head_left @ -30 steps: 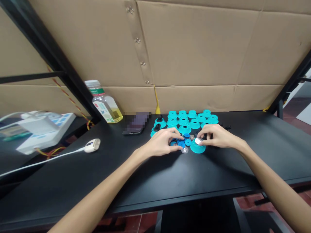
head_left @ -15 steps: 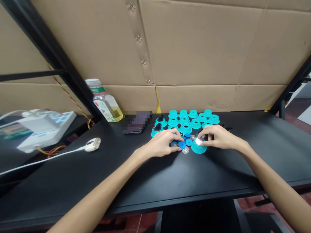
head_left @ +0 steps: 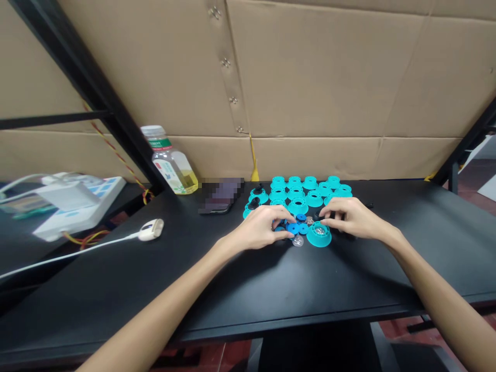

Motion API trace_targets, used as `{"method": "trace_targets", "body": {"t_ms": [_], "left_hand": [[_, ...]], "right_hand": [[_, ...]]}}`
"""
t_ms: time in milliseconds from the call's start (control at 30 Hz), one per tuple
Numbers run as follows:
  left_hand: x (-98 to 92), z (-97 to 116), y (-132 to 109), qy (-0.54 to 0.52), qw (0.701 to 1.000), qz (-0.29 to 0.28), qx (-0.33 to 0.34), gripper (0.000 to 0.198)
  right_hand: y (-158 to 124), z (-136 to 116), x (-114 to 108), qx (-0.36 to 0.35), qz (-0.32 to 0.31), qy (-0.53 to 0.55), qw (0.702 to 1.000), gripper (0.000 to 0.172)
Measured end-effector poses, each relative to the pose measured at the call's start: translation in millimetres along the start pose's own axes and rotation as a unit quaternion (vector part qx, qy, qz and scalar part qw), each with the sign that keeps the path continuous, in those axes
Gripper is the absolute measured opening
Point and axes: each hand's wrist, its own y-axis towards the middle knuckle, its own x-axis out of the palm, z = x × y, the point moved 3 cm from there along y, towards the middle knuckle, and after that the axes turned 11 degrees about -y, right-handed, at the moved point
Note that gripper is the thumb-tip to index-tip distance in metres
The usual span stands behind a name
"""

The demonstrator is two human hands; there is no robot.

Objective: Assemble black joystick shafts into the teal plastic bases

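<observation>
My left hand curves over a cluster of small blue plastic discs, its fingertips among them, and I cannot tell if it grips one. My right hand rests just behind and right of a cyan flared cone, its thumb near that cone's rim. A clear, shiny piece sits in the cone's central hole. A clear dome lies on the table between my hands. Rows of similar cyan cones stand beyond them, some topped with black parts.
The black table runs wide, with a cardboard wall behind it. A plastic bottle with yellow liquid and a phone stand at the back left. A white power strip and a corded white device lie further left.
My right hand has drawn back from the top of the front cyan cone, and the bright glare there has gone, showing the clear piece. My left hand stays over the blue discs.
</observation>
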Motion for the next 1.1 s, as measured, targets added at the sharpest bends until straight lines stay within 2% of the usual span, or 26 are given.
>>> {"method": "trace_targets", "body": {"t_ms": [233,400,500,600,733,833,933,1100], "left_hand": [[-1.8,-8.4,0.4,-0.057,0.996,0.059,-0.045,0.034],[-2.5,-8.8,1.9,-0.111,0.987,0.079,-0.083,0.038],[-2.1,-4.1,2.8,-0.168,0.975,0.082,-0.120,0.041],[0.6,3.3,3.2,-0.232,0.959,0.078,-0.144,0.035],[7.7,10.3,3.0,-0.314,0.933,0.075,-0.157,0.031],[11.3,14.4,3.3,-0.339,0.925,0.079,-0.149,0.032],[12.6,18.4,3.6,-0.334,0.929,0.085,-0.135,0.033],[14.2,17.2,3.0,-0.272,0.954,0.080,-0.098,0.032]], "right_hand": [[-0.2,-0.4,-0.5,-0.008,0.035,0.000,0.999,0.016],[-0.2,-4.2,-0.6,-0.022,0.054,-0.004,0.998,0.019],[1.0,-12.3,3.7,-0.041,0.086,-0.010,0.995,0.020],[4.2,-22.4,12.8,-0.065,0.131,-0.033,0.989,0.022],[9.3,-29.9,22.2,-0.062,0.160,-0.033,0.985,0.024],[10.6,-30.8,21.4,-0.031,0.157,0.010,0.987,0.022],[10.2,-31.4,18.7,0.014,0.133,0.096,0.986,0.020],[9.1,-31.8,17.4,0.060,0.086,0.213,0.971,0.023]]}}
